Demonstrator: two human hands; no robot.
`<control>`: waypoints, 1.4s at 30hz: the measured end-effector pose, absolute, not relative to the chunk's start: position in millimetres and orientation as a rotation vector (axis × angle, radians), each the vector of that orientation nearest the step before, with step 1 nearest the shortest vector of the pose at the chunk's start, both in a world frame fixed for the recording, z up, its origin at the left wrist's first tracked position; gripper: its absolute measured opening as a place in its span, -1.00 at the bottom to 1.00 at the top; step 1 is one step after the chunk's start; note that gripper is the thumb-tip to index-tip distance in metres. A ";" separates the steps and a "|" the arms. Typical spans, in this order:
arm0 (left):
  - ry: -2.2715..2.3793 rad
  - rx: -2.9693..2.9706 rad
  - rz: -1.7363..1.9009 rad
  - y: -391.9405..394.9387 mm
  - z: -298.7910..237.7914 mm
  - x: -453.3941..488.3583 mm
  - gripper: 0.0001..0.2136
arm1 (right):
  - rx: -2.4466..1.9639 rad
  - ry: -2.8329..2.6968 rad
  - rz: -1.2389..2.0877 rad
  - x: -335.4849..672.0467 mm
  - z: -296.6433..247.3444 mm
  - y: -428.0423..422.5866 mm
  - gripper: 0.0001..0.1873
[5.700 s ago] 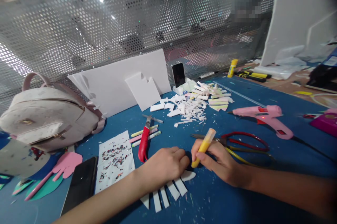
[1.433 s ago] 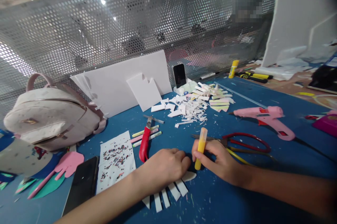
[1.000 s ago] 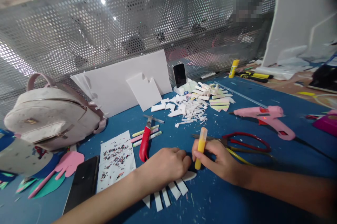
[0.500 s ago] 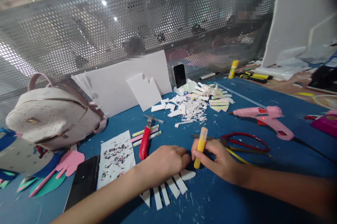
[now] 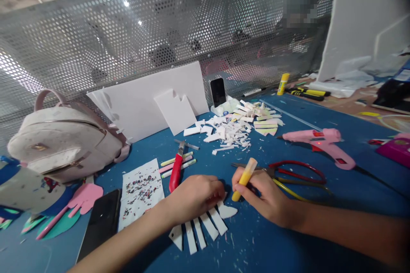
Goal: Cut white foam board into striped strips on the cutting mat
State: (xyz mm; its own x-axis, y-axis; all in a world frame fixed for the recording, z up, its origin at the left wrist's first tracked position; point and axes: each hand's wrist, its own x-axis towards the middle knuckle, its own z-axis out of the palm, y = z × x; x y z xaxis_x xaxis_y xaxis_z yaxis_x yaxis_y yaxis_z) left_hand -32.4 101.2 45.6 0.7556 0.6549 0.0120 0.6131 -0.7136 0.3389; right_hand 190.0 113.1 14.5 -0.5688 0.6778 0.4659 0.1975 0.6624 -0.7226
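Note:
My right hand holds a short yellow marker with a pale, see-through end, tilted up to the right. My left hand is a little to its left, with curled fingers low over the table; whatever they pinch is hidden. Below that hand, white foam strips fan out towards me, and a pointed white piece lies at their right end. Just behind the left hand lies a red-handled cutter across several slim pens. Scissors with red and yellow handles rest behind the right hand.
A pink glue gun lies at the right, its cord trailing off. White scraps are heaped near a propped phone. On the left are a backpack, a black phone and a paper with dark bits.
The yellow marker has tipped further to the right in my right hand. My left hand has shifted slightly left, its fingers turning, and more of the white pieces shows.

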 end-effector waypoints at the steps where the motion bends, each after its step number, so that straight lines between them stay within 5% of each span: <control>1: 0.984 2.626 0.194 101.8 44.8 -32.6 -0.90 | -0.686 -2.126 0.785 189.9 14.0 113.4 -0.77; 9: 1.026 2.589 0.301 89.7 46.9 -39.1 -0.84 | -0.721 -2.242 0.556 186.7 14.3 115.8 -0.81; 28: 1.126 2.862 0.307 36.0 15.0 -49.8 -0.52 | -0.772 -2.497 0.659 180.0 -2.5 125.8 -0.91; 42: 1.075 2.842 0.273 36.5 14.6 -50.6 -0.50 | -0.745 -2.607 0.693 179.7 7.9 127.6 -0.92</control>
